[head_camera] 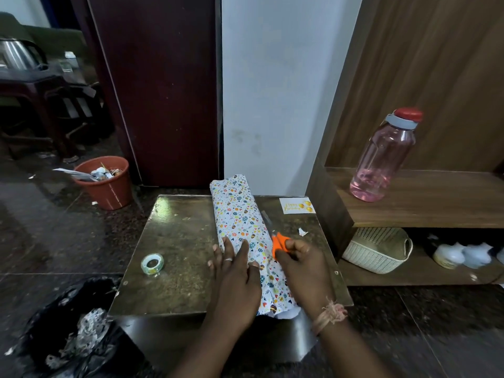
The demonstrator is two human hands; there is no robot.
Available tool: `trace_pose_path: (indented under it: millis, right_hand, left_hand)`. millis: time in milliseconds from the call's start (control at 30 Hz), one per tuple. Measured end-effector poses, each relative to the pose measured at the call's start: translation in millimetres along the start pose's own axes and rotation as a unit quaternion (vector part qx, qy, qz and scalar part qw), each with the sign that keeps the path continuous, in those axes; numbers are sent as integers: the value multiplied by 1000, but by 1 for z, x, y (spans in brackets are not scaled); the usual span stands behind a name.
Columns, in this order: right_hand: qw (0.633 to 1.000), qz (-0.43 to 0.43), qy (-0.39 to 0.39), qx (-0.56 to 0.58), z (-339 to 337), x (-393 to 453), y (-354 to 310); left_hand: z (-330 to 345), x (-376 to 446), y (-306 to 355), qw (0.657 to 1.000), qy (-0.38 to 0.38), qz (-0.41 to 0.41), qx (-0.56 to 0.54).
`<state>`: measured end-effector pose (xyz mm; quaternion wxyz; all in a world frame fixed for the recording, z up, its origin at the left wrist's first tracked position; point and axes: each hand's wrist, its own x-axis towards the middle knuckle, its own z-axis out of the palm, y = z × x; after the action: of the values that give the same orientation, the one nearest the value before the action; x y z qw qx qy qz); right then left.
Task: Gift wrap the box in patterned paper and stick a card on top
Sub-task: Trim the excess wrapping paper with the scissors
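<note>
Wrapped box (240, 219): long, lying across the middle of the counter (177, 241) from 12 to 6 o'clock, patterned paper around it, near end overhanging the counter's front edge with loose white paper showing. Left hand (234, 271): fingers straight, pressing flat on the paper. Right hand (300, 266): clenched on the orange scissors (278, 241), blades pointing toward 11 o'clock alongside the box. Tape roll (152, 263): at 9 o'clock, well apart. Card (297, 205): at 1 o'clock, not yet stuck. Risks, as judged: untaped seam may spring open if pressure lifts; blades may nick paper or fingers; overhanging end may tip the box.
</note>
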<state>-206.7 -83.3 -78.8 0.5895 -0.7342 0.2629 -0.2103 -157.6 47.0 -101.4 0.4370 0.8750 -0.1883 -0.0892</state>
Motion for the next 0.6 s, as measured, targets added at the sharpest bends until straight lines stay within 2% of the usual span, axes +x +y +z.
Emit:
trace_pose_path:
  millis: [133, 200, 267, 333, 600]
  right_hand:
    - [998, 27, 23, 58, -26, -11, -17]
    - [989, 101, -40, 104, -39, -23, -21]
    - [954, 192, -138, 182, -45, -35, -22]
    - [921, 255, -195, 219, -46, -39, -18]
    - [855, 344, -349, 170, -46, -21, -18]
  left_hand:
    - [-8, -5, -2, 999, -18, -21, 19]
    - [-9, -7, -4, 999, -29, -25, 18]
    - [-8, -9, -2, 998, -40, -23, 34]
    - [-7, -10, 2, 998, -44, -16, 43]
    - [-12, -11, 9, 999, 11, -12, -49]
